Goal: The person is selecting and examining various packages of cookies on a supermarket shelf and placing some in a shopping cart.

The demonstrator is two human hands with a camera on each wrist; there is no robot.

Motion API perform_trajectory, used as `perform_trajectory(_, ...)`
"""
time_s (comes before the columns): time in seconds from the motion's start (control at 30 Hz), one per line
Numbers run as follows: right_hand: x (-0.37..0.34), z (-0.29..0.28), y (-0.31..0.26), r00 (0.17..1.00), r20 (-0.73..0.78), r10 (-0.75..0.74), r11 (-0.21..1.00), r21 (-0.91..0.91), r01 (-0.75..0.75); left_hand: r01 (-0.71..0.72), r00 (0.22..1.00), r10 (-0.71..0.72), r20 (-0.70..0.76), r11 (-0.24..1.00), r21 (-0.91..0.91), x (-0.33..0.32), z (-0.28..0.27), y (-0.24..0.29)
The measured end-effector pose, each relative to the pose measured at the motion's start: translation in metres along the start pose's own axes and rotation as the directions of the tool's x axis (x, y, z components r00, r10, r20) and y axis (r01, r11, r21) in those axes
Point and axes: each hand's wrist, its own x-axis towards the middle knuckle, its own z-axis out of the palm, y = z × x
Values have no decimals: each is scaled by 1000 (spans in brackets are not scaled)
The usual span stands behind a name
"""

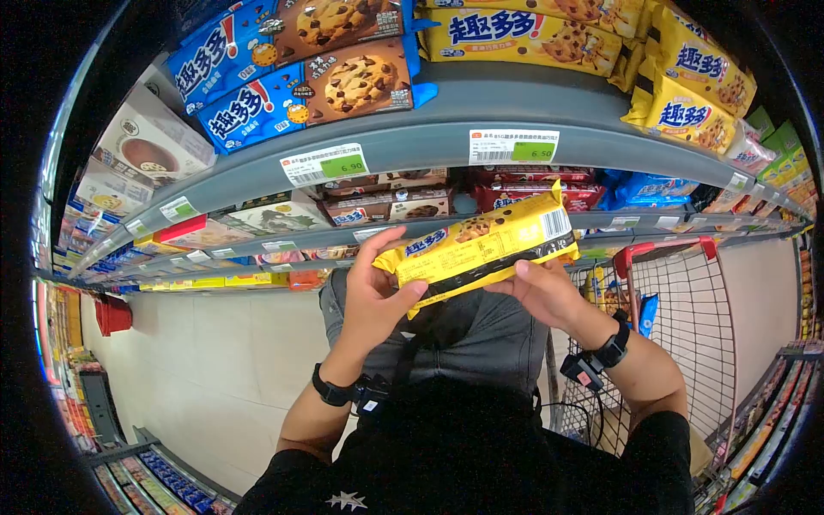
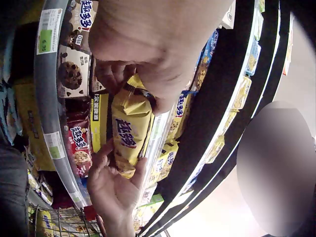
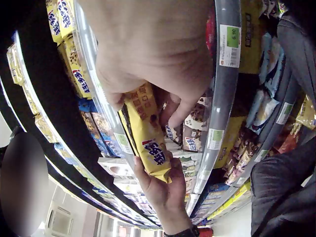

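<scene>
A yellow packet of chocolate chip cookies (image 1: 481, 249) is held between both hands in front of the shelves, a barcode showing near its right end. My left hand (image 1: 372, 283) grips its left end, thumb on the near side and fingers behind. At the other end my right hand (image 1: 549, 292) holds it with the thumb on the near edge, its fingers hidden underneath. In the left wrist view the cookie packet (image 2: 131, 128) spans the two hands. The right wrist view shows the same packet (image 3: 148, 136) with its printed side and the left hand (image 3: 165, 192) at its far end.
Blue cookie packs (image 1: 257, 112) and yellow cookie packs (image 1: 524, 39) fill the upper shelf, whose grey edge (image 1: 429, 129) carries price tags. Red packs (image 1: 536, 193) sit on the shelf below. A wire shopping cart (image 1: 678, 318) holding packets stands at right; a red basket (image 1: 112, 315) is at left.
</scene>
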Motion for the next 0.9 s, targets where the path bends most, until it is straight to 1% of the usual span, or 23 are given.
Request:
perform_trajectory(0.07,-1,-1,0,1000,19,-5,1000,13,5,-8,1000,8,2,1000,5,0,0,-1)
perform_trajectory(0.13,-1,-5,1,1000,22,3,998,-62,-2,-11,1000,11,-2,1000,-2,0,0,-2)
perform_trajectory(0.17,-1,-4,1,1000,23,0,998,-62,2,-13,1000,13,1,1000,-1,0,-1,-4)
perform_trajectory(0.23,-1,-3,1,1000,-3,-19,999,-45,19,33,999,-33,15,999,-18,0,-4,-8)
perform_trajectory(0.27,-2,-3,1,1000,-3,-23,999,-44,23,32,999,-31,18,999,-16,1,-4,-10)
perform_trajectory(0.33,-4,-5,4,994,62,-95,954,-280,108,61,998,-60,-26,997,42,2,-2,-14)
perform_trajectory(0.37,-5,9,1,980,72,-183,936,-292,196,58,998,-57,-22,997,44,3,-3,-25)
perform_trajectory(0.4,-10,16,-5,979,73,-188,935,-292,201,79,996,-81,-27,996,-48,4,-4,-41)
perform_trajectory(0.43,-15,22,-10,979,118,-164,837,-510,201,100,994,-105,-29,985,-140,4,0,-46)
perform_trajectory(0.47,-17,24,-13,980,155,-129,688,-697,201,169,985,-171,-8,978,-126,0,3,-48)
perform_trajectory(0.5,-13,21,-7,936,292,-196,656,-671,346,221,975,-217,42,949,-223,-4,9,-51)
perform_trajectory(0.53,-7,26,-8,880,407,-246,529,-704,474,275,961,-258,95,908,-316,-8,12,-54)
perform_trajectory(0.57,-8,29,-9,880,430,-201,449,-758,473,338,938,-270,219,855,-394,-7,9,-62)
perform_trajectory(0.6,-10,32,-9,881,447,-154,364,-803,471,384,916,-278,290,815,-433,-9,9,-67)
perform_trajectory(0.63,-11,31,-6,860,474,-191,257,-821,510,384,916,-233,327,745,-546,-18,11,-71)
perform_trajectory(0.67,-11,32,-6,860,473,-192,258,-821,509,384,916,-184,356,658,-648,-25,11,-74)
perform_trajectory(0.7,-11,33,-8,860,482,-170,186,-841,508,526,847,-309,433,613,-589,-23,10,-77)
perform_trajectory(0.73,-11,34,-10,859,490,-148,111,-855,506,527,846,-308,435,614,-588,-22,10,-76)
perform_trajectory(0.77,-11,35,-11,858,493,-143,64,-860,505,552,829,-308,466,581,-598,-21,11,-74)
perform_trajectory(0.8,-11,34,-12,858,493,-146,62,-861,506,577,813,-307,496,547,-606,-20,12,-72)
perform_trajectory(0.83,-11,34,-13,852,489,-188,86,-856,511,577,812,-306,497,549,-604,-19,13,-66)
perform_trajectory(0.87,-11,34,-14,844,484,-230,110,-849,517,561,825,-307,475,556,-614,-17,15,-58)
perform_trajectory(0.9,-11,34,-14,842,486,-233,108,-848,519,543,837,-307,452,563,-623,-16,17,-48)
